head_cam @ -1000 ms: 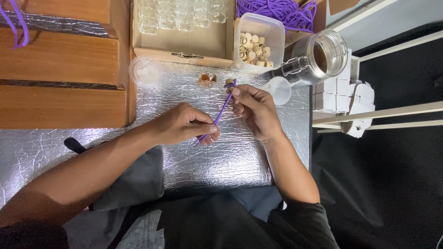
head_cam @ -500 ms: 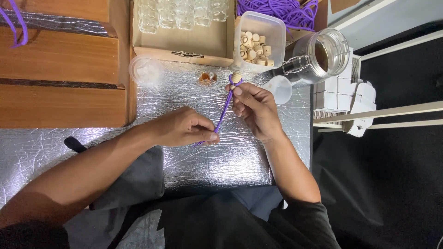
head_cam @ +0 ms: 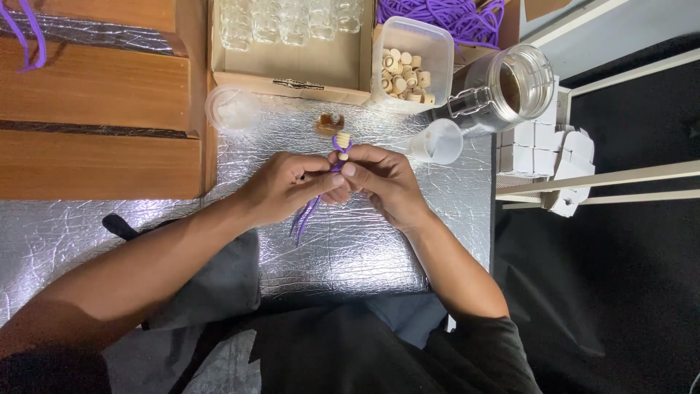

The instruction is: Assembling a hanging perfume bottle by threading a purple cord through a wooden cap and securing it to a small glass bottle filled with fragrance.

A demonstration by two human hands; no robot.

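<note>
Both my hands meet over the silver foil-covered table (head_cam: 364, 248). My left hand (head_cam: 281, 186) and my right hand (head_cam: 383, 179) pinch a purple cord (head_cam: 310, 208) between the fingertips. The cord loops up around a small cork-topped bottle (head_cam: 340, 141) that sticks out above my fingers, and its loose ends hang down below my left hand. A second small bottle with amber contents (head_cam: 329, 122) lies on the foil just beyond.
A cardboard box (head_cam: 292, 69) of clear small bottles sits at the back, beside a clear tub of corks (head_cam: 408, 69). A large glass jar (head_cam: 510, 87), a small plastic funnel cup (head_cam: 437, 142), a clear lid (head_cam: 232, 109) and purple cords (head_cam: 437, 14) lie around. Wooden boards (head_cam: 95, 109) are left.
My hands have come together. The cord, stretched straight between them before, is now folded and looped around the small bottle, with its ends hanging down.
</note>
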